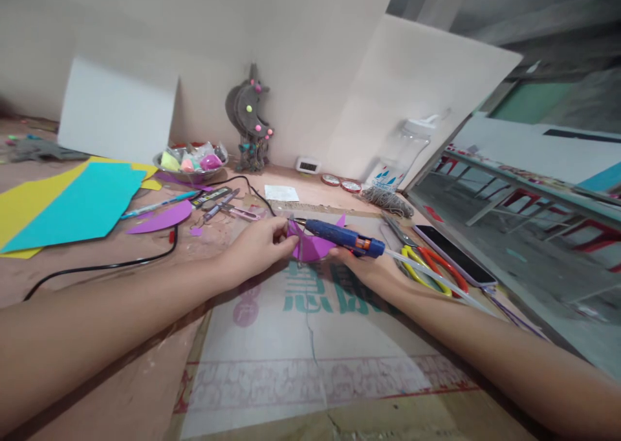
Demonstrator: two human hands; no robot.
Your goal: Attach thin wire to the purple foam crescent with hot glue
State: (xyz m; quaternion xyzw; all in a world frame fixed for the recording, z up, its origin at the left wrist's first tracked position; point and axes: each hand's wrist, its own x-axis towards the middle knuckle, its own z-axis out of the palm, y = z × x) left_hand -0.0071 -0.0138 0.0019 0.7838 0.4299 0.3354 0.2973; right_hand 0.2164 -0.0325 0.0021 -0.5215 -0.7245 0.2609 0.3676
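In the middle of the head view, my right hand is wrapped round a blue hot glue gun, with a clear glue stick trailing from its back end. The gun's metal tip points left, close to the fingertips of my left hand. Those fingers pinch the left end of a purple crescent-shaped cutout. A bit of something grey shows at the pinch, too small to make out. The cutout is just above a printed white sheet. The gun partly hides it.
Yellow-handled and orange-handled scissors lie beside a phone at right. Behind stand a clear bottle, grey yarn and a grey moon ornament. Cutters, a black cord and turquoise card lie left.
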